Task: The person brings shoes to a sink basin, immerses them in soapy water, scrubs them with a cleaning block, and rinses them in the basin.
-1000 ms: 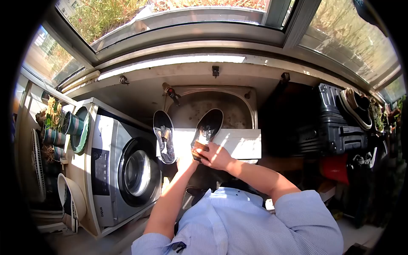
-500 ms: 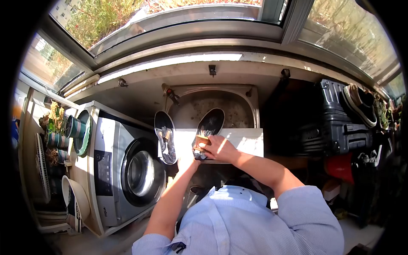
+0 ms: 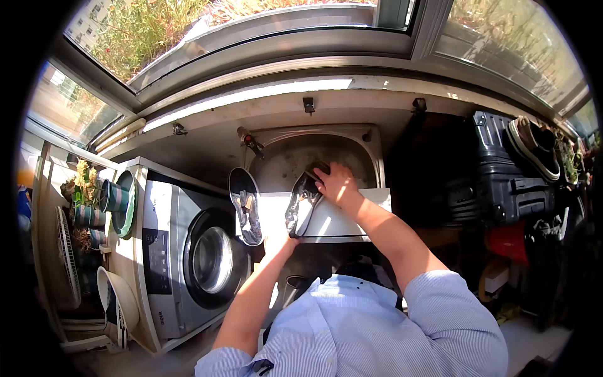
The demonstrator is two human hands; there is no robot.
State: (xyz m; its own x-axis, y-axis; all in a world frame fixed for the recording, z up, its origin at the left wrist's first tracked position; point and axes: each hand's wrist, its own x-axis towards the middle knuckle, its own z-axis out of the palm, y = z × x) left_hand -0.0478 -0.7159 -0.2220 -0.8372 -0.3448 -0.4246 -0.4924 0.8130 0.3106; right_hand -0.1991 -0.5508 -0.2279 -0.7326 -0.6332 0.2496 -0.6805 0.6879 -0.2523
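Observation:
A dark shoe (image 3: pixel 303 207) with wet-looking fabric lies on the white board (image 3: pixel 336 217) at the sink's near edge, tilted with its toe toward the basin. My left hand (image 3: pixel 280 239) grips its heel end, the fingers partly hidden by the shoe. At the toe, my right hand (image 3: pixel 340 185) is closed around a small wooden brush (image 3: pixel 322 169), mostly covered by the fingers. The matching shoe (image 3: pixel 245 207) rests left of it, sole down, across the board's left end.
Behind the board is a metal sink (image 3: pixel 377 151) with a tap (image 3: pixel 252 143) at its left. A washing machine (image 3: pixel 188 245) stands to the left, with plant pots (image 3: pixel 113 196) beyond it. At right are a black suitcase (image 3: pixel 515 188) and another shoe (image 3: pixel 527 147).
My right hand has moved the brush from the shoe's heel area forward to its toe, over the sink edge. The shoe has tilted onto its side; my left hand stays at the heel.

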